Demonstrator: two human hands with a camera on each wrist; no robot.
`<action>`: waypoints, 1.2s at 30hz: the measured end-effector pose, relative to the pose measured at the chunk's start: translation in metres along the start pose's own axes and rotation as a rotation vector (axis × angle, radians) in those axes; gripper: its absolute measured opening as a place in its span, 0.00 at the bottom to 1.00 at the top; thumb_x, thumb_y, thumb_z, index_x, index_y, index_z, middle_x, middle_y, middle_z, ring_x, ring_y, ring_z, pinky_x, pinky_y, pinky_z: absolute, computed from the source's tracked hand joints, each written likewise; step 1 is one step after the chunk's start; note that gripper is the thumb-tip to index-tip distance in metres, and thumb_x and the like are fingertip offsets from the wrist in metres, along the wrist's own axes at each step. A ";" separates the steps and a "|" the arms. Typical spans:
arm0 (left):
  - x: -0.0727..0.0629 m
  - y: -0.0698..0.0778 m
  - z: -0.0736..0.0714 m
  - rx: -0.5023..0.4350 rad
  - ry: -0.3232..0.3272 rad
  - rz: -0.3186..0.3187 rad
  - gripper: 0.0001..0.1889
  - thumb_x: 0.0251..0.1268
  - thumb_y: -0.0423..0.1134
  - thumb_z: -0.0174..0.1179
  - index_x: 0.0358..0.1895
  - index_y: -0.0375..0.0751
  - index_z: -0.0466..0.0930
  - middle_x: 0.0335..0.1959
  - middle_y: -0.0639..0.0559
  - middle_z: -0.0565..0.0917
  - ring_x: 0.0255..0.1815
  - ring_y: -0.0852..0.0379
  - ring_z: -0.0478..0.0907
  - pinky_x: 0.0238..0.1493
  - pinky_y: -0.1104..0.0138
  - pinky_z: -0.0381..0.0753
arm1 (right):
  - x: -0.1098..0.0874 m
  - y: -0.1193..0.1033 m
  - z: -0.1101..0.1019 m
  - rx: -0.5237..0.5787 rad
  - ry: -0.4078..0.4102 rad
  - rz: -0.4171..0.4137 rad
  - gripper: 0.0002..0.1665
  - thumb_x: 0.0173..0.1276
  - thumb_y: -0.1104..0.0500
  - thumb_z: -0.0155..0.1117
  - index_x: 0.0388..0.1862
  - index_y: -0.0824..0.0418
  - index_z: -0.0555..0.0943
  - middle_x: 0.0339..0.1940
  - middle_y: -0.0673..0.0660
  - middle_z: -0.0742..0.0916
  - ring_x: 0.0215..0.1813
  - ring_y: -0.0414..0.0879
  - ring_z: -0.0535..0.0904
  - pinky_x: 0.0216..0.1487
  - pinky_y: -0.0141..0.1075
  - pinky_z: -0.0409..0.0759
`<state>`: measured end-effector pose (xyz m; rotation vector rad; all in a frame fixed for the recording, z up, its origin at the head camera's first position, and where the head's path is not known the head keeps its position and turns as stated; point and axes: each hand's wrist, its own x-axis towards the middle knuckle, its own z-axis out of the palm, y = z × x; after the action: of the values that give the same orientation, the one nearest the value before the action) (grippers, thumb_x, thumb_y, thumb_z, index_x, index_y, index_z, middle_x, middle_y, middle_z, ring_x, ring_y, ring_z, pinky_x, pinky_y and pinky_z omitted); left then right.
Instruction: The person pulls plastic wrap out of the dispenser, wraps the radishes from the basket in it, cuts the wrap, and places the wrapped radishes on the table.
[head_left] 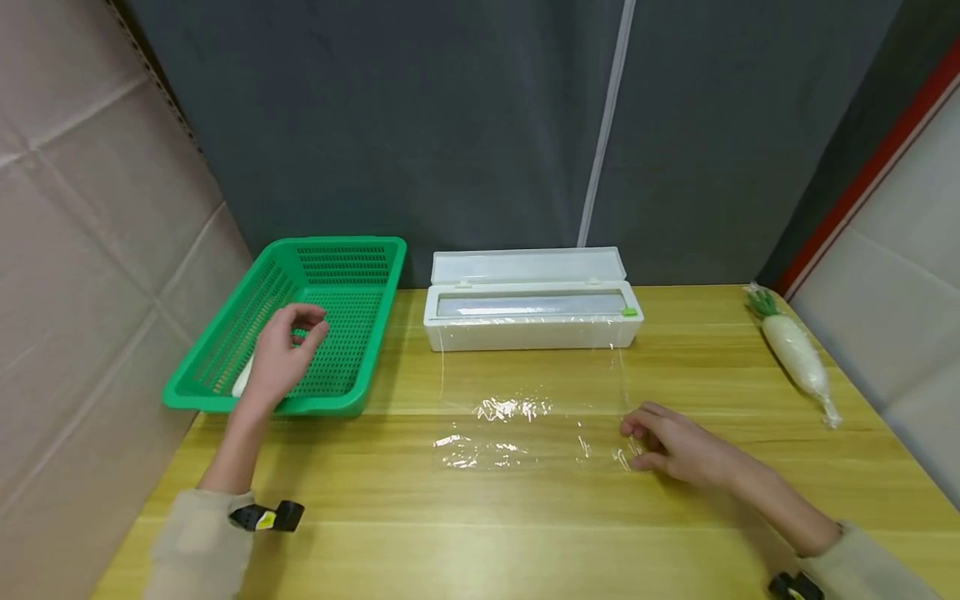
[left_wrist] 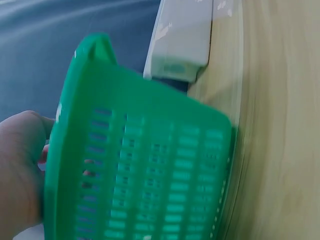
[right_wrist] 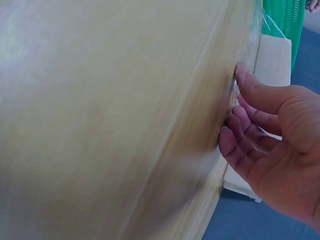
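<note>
My left hand (head_left: 281, 354) hovers over the green plastic basket (head_left: 365, 367), its fingers loosely bent and nothing visible between them. Part of a white object (head_left: 242, 379) shows in the basket beside the wrist; the rest is hidden. In the left wrist view the basket's wall (left_wrist: 150, 160) covers part of that hand. A sheet of clear cling film (head_left: 510, 408) stretches toward me from a white dispenser box (head_left: 532, 336) with its lid raised. At the sheet's near right corner, my right hand (head_left: 678, 446) pinches the film between thumb and fingers.
A white radish with green leaf stubs (head_left: 797, 354), wrapped in clear film, lies near the wooden table's (head_left: 525, 542) right edge. A dark grey curtain (head_left: 412, 125) hangs behind the table. Pale padded walls (head_left: 90, 275) stand on both sides.
</note>
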<state>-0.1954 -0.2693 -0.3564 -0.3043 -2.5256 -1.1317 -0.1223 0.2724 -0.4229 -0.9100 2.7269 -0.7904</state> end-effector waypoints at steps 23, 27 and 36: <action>0.021 -0.063 -0.049 0.017 -0.196 -0.365 0.37 0.80 0.54 0.47 0.75 0.25 0.52 0.70 0.21 0.60 0.69 0.24 0.58 0.61 0.36 0.66 | 0.001 -0.002 0.000 0.012 -0.007 0.017 0.20 0.62 0.54 0.76 0.48 0.59 0.79 0.40 0.47 0.77 0.39 0.37 0.72 0.37 0.33 0.77; 0.024 -0.069 -0.056 0.032 -0.268 -0.423 0.40 0.80 0.56 0.45 0.76 0.25 0.47 0.70 0.17 0.56 0.67 0.22 0.58 0.58 0.36 0.68 | 0.001 -0.002 0.000 0.018 -0.011 0.025 0.20 0.63 0.54 0.75 0.49 0.59 0.79 0.40 0.47 0.77 0.39 0.38 0.72 0.37 0.33 0.77; 0.033 -0.077 -0.061 0.066 -0.421 -0.462 0.44 0.80 0.55 0.46 0.77 0.23 0.38 0.69 0.14 0.53 0.67 0.20 0.58 0.61 0.35 0.66 | 0.001 -0.001 0.000 0.022 0.001 0.007 0.20 0.62 0.56 0.76 0.48 0.60 0.79 0.39 0.47 0.77 0.39 0.38 0.72 0.37 0.32 0.77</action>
<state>-0.2373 -0.3638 -0.3571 0.0793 -3.1077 -1.2448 -0.1224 0.2714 -0.4225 -0.8952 2.7152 -0.8189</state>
